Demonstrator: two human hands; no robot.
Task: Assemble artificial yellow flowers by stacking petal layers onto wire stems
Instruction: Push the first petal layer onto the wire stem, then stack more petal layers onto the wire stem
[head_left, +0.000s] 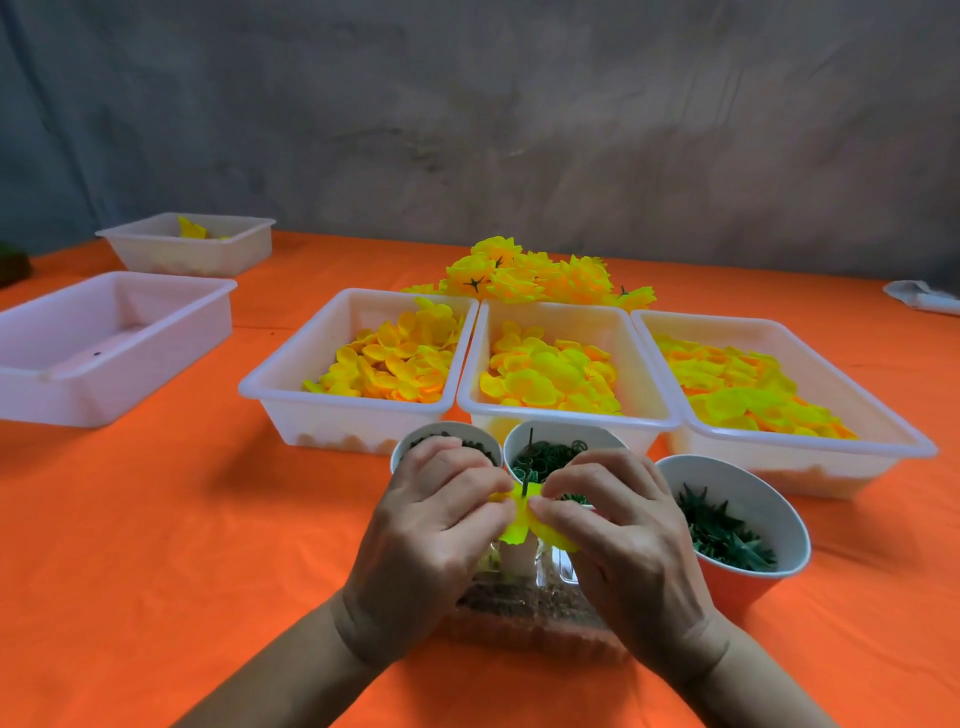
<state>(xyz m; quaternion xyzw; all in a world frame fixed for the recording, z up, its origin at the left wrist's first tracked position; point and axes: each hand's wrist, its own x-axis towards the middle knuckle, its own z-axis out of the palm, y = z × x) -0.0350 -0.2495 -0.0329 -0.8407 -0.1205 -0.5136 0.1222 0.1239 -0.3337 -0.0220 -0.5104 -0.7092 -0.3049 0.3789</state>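
While both hands, left hand (436, 525) and right hand (618, 525), pinch one yellow petal layer (519, 525), three petal trays (566, 421) sit behind three cups (779, 530).

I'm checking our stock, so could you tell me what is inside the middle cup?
The middle cup holds dark green rings; the hands hide its front, so the fill level cannot be seen.

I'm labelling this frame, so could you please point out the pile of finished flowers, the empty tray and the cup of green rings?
pile of finished flowers (524, 278), head view, a central bloom.
empty tray (78, 400), head view, near wall.
cup of green rings (597, 435), head view, right rim.
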